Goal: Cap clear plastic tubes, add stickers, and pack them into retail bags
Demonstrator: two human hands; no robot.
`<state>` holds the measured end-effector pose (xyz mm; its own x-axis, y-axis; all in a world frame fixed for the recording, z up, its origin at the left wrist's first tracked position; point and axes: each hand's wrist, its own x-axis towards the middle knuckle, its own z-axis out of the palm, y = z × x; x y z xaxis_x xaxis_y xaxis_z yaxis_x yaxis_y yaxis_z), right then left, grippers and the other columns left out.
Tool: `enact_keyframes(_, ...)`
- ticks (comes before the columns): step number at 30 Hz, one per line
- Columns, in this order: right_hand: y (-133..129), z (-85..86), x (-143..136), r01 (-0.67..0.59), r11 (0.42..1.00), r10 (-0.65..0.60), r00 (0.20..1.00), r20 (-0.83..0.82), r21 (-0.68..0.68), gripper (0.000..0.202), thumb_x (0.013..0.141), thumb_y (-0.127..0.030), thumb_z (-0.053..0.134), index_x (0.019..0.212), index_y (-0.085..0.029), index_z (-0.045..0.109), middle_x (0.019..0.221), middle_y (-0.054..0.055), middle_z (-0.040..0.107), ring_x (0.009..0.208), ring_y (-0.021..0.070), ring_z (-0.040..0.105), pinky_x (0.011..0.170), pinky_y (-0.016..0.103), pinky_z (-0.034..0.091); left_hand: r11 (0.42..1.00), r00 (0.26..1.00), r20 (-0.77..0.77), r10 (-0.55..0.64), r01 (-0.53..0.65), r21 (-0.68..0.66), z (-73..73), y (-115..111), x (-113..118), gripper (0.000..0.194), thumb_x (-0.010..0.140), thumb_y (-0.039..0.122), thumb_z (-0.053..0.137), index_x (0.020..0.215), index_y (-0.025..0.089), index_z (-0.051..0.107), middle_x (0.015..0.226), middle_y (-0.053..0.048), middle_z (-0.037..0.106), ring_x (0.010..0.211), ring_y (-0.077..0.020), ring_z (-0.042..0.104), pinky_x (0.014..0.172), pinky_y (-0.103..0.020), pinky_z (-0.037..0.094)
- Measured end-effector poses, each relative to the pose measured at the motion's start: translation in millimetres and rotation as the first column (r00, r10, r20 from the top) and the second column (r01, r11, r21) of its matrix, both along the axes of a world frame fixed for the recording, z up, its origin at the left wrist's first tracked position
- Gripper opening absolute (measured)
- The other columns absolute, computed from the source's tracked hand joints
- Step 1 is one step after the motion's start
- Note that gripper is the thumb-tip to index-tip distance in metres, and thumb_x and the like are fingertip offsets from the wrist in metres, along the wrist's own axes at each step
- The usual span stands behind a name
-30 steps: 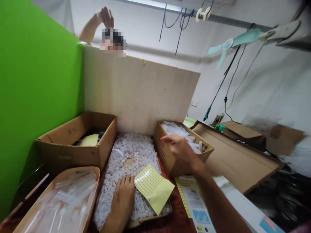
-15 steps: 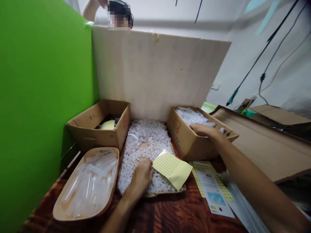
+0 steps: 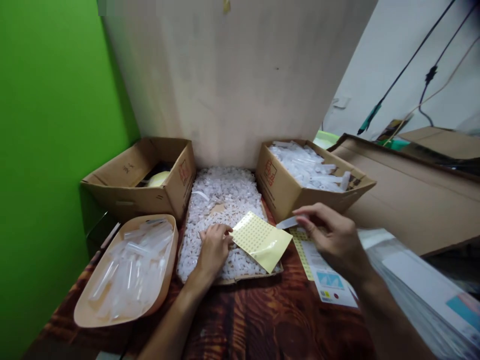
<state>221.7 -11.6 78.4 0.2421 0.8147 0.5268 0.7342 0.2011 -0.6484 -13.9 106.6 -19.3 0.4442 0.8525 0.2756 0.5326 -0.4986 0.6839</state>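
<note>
My right hand (image 3: 332, 237) pinches a translucent plastic tube (image 3: 287, 223) between thumb and fingers, in front of the right cardboard box (image 3: 285, 195). That box is filled with loose, similar tubes (image 3: 303, 165). My left hand (image 3: 215, 250) rests over a shallow cardboard tray of small white plastic pieces (image 3: 240, 190). Its fingers are curled at the left corner of a yellow sticker sheet (image 3: 262, 242); what they hold, if anything, is hidden. The sheet lies across the pieces with small round stickers in rows.
An oval peach tub (image 3: 80, 305) with more tubes stands at the left. Behind it sits another cardboard box (image 3: 137, 197) with a yellow sheet inside. Printed cards (image 3: 333, 287) and plastic-wrapped packs (image 3: 423, 285) lie at right. A pale board (image 3: 232, 90) and green panel (image 3: 48, 125) enclose the workspace.
My right hand has come out of the right box toward me with a tube. My left hand stays by the sheet, its fingers slightly shifted. The view has tilted down.
</note>
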Motion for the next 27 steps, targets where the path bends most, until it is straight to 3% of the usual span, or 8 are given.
enact_keyframes(2,-0.5,-31.6,-7.4,-0.057,0.996,0.039,0.974,-0.222,-0.075,0.028,0.093,-0.046,0.065,0.095,-0.018,0.067,0.073,0.004,0.068,0.060,0.0168,0.063,0.056,0.027,0.049,0.998,0.988,0.144,-0.054,0.059,-0.030,1.0,-0.7,1.5,0.014,0.089,0.013,0.057,0.098,0.019,0.066,0.094,-0.006,0.070,0.090,-0.0210,0.064,0.086,-0.038,0.048)
enact_keyframes(4,2.7,-58.8,-12.7,-0.120,0.988,0.062,0.884,-0.464,-0.098,0.034,0.092,-0.051,0.065,0.095,-0.018,0.063,0.068,0.003,0.069,0.057,0.0168,0.065,0.055,0.027,0.051,0.981,0.944,0.316,-0.098,0.144,-0.127,1.8,-3.5,4.5,0.012,0.089,0.020,0.062,0.100,0.019,0.068,0.094,-0.005,0.072,0.083,-0.0185,0.067,0.078,-0.032,0.053)
enact_keyframes(6,4.8,-77.7,-17.3,-0.159,0.984,0.077,0.796,-0.601,-0.084,0.036,0.090,-0.053,0.067,0.094,-0.018,0.061,0.066,0.003,0.069,0.061,0.0180,0.068,0.062,0.029,0.055,0.947,0.892,0.441,-0.102,0.223,-0.232,3.0,-8.1,8.7,0.014,0.087,0.028,0.069,0.096,0.018,0.072,0.094,-0.006,0.074,0.082,-0.0191,0.070,0.075,-0.030,0.056)
enact_keyframes(8,4.1,-87.9,-21.1,-0.172,0.982,0.077,0.757,-0.649,-0.084,0.035,0.090,-0.053,0.068,0.094,-0.019,0.060,0.065,0.003,0.069,0.063,0.0183,0.068,0.064,0.029,0.056,0.918,0.860,0.499,-0.103,0.276,-0.285,4.2,-12.7,13.1,0.015,0.083,0.029,0.075,0.092,0.017,0.076,0.092,-0.007,0.076,0.085,-0.0207,0.072,0.078,-0.030,0.058)
enact_keyframes(17,-5.9,-96.2,-27.1,-0.204,0.962,0.047,0.780,-0.623,-0.182,0.032,0.093,-0.051,0.065,0.096,-0.020,0.059,0.071,0.003,0.071,0.066,0.0177,0.068,0.064,0.028,0.054,0.938,0.833,0.523,-0.179,0.305,-0.166,2.0,-12.3,17.6,0.011,0.082,0.024,0.078,0.092,0.023,0.082,0.096,-0.008,0.074,0.092,-0.0189,0.069,0.082,-0.027,0.056)
enact_keyframes(24,-6.9,-99.1,-30.1,-0.243,0.955,0.073,0.747,-0.661,-0.168,0.031,0.093,-0.051,0.065,0.095,-0.021,0.057,0.073,0.003,0.070,0.069,0.0189,0.069,0.066,0.030,0.054,0.917,0.834,0.538,-0.122,0.302,-0.260,2.5,-10.9,14.5,0.013,0.078,0.024,0.082,0.091,0.022,0.081,0.092,-0.005,0.075,0.087,-0.0162,0.070,0.077,-0.023,0.056)
enact_keyframes(27,-5.9,-99.8,-26.8,-0.292,0.940,0.113,0.754,-0.647,-0.176,0.029,0.094,-0.049,0.064,0.094,-0.021,0.057,0.073,0.003,0.069,0.069,0.0188,0.068,0.066,0.030,0.052,0.918,0.826,0.538,-0.165,0.328,-0.223,5.7,-10.4,14.4,0.008,0.077,0.022,0.083,0.085,0.021,0.081,0.085,-0.005,0.076,0.081,-0.0154,0.070,0.074,-0.022,0.055)
